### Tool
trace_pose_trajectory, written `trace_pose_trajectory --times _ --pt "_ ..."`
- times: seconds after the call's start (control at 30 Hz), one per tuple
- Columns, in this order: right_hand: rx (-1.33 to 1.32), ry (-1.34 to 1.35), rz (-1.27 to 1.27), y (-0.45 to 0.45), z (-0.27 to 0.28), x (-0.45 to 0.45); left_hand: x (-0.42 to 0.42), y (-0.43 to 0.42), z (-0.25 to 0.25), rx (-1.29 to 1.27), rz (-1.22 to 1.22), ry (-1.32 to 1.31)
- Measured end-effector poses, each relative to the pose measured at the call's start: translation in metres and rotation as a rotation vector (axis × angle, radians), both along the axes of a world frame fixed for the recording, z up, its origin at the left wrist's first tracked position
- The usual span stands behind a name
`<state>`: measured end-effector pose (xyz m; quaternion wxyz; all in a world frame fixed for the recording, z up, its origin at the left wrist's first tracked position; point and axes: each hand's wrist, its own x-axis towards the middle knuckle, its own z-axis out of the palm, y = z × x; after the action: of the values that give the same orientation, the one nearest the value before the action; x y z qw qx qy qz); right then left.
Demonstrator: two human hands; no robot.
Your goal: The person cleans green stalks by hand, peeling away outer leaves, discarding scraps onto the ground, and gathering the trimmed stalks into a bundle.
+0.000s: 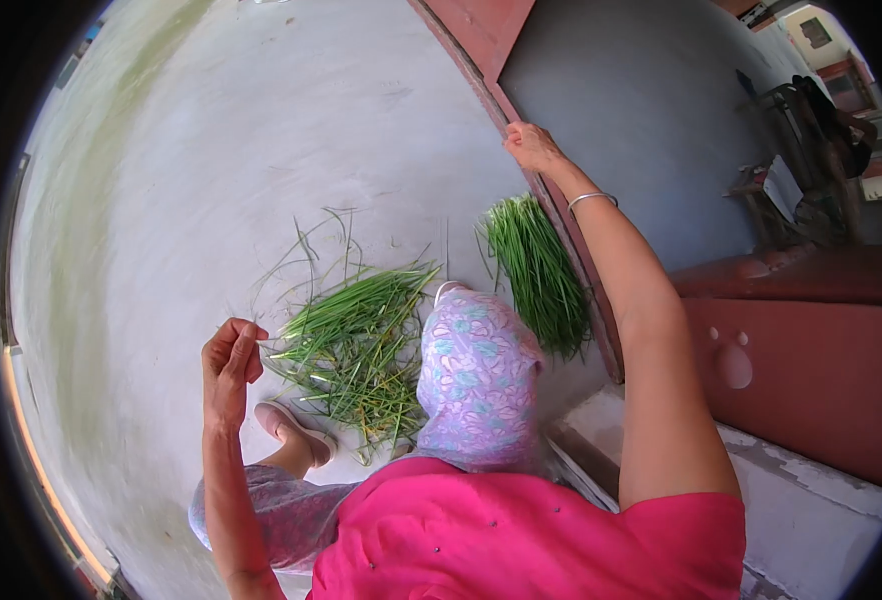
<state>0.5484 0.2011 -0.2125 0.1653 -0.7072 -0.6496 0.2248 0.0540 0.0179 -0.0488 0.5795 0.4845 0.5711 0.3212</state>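
My left hand is raised at the left of the loose greens, thumb pressed against curled fingers; whatever it pinches, if anything, is too small to make out. Beside it on the floor lies a messy pile of garlic chives, with loose blades and trimmings spread toward my foot. My right hand is stretched forward by the reddish door sill, its fingers closed, their contents hidden. Below that hand, a neat bundle of garlic chives rests along the sill, its pale ends pointing away from me.
My knee in patterned cloth rises between the two heaps. The reddish sill runs along the right of the grey concrete floor. A brown-red panel stands at the right, with dark machinery farther back.
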Motion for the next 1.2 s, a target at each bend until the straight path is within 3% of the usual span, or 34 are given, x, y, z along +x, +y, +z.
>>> trace_pose_trajectory --times 0.07,0.23,0.33,0.47,0.57,0.67,0.87,1.0,1.2 --pt "0.044 -0.103 0.088 0.021 0.016 -0.029 -0.002 0.003 0.005 0.011 0.008 -0.001" --pt "-0.032 0.056 0.292 0.055 0.045 -0.124 -0.014 0.010 0.024 0.078 0.067 -0.026" --pt "-0.161 -0.024 0.448 0.058 0.051 -0.190 -0.025 0.016 0.031 0.123 0.107 -0.047" --pt "-0.201 -0.195 0.688 0.045 0.019 -0.265 -0.039 0.017 0.039 0.151 0.153 -0.071" --pt "-0.349 -0.171 0.656 0.013 -0.011 -0.313 -0.050 0.013 0.044 0.160 0.202 -0.071" --pt "-0.332 -0.089 0.779 -0.023 -0.081 -0.339 -0.062 0.007 0.046 0.160 0.246 -0.077" --pt "-0.646 -0.232 0.861 -0.141 -0.143 -0.366 -0.081 -0.002 0.045 0.153 0.263 -0.111" --pt "-0.628 -0.306 1.083 -0.213 -0.164 -0.375 -0.085 -0.006 0.049 0.157 0.285 -0.137" --pt "-0.351 -0.284 1.156 -0.241 -0.167 -0.387 -0.088 -0.011 0.054 0.157 0.301 -0.164"
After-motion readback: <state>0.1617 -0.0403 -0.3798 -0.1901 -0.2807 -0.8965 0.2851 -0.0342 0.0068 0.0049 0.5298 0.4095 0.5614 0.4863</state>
